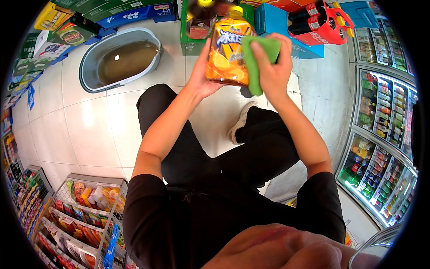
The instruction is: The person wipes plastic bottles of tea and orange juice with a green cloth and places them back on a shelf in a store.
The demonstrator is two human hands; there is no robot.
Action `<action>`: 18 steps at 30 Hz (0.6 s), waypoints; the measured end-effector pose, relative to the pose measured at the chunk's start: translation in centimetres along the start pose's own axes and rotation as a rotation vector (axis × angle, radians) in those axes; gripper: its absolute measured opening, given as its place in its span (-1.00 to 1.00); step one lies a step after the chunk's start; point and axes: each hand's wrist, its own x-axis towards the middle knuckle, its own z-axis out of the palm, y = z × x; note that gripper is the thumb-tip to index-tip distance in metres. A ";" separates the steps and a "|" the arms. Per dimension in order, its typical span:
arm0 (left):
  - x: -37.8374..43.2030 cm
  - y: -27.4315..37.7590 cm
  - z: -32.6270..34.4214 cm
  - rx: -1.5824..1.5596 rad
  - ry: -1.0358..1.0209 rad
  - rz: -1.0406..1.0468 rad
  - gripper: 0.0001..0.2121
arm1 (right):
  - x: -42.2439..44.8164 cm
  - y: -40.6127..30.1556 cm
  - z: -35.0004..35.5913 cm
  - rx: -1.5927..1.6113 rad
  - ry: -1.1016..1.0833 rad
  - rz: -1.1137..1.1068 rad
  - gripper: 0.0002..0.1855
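Note:
A large plastic drink bottle (228,57) with a yellow cap and an orange-and-yellow label is held up at the top centre. My left hand (205,75) grips it from its left side and underneath. In my right hand (277,69) is a green cloth (257,64), pressed against the right side of the label. Behind the bottle a green crate or carton (193,47) holds more dark drink bottles (198,25). A grey-blue plastic tub (87,69) of murky brown water stands on the tiled floor to the left.
Drink cartons (72,33) are stacked at the upper left. Blue boxes (273,20) and a red pack of dark cola bottles (319,25) stand at the upper right. Glass-fronted drink coolers (383,107) line the right side. A wire snack rack (79,215) stands at the lower left.

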 end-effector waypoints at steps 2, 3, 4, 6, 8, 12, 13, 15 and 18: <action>-0.1 -0.5 -0.1 0.181 0.048 0.037 -0.37 | 0.6 1.0 0.1 0.267 0.004 0.296 -0.71; -0.1 -0.9 -0.3 0.269 0.072 0.057 -0.38 | 0.8 1.2 -0.2 0.400 0.003 0.444 -0.71; 0.0 -1.2 -0.4 0.263 0.040 0.106 -0.38 | 1.2 1.3 -0.8 0.404 -0.054 0.490 -0.69; 0.1 -1.7 0.0 0.583 0.007 0.292 -0.36 | 1.9 1.2 -1.3 0.557 -0.028 0.651 -0.69; 0.3 -2.0 -0.1 0.835 -0.030 0.435 -0.29 | 2.2 1.5 -1.7 0.658 -0.003 0.751 -0.67; 0.2 -3.0 0.0 1.014 -0.011 0.555 -0.20 | 3.2 1.1 -2.8 0.477 -0.112 0.533 -0.57; 0.4 -3.1 -0.7 1.122 -0.010 0.592 -0.19 | 3.3 1.5 -3.0 0.415 -0.189 0.551 -0.56; 1.0 -2.9 -1.9 1.340 -0.012 0.663 -0.16 | 4.0 2.4 -3.8 0.286 -0.340 0.582 -0.55; 1.0 -2.6 -1.9 1.669 -0.020 0.829 -0.19 | 4.7 2.2 -4.9 0.202 -0.415 0.682 -0.62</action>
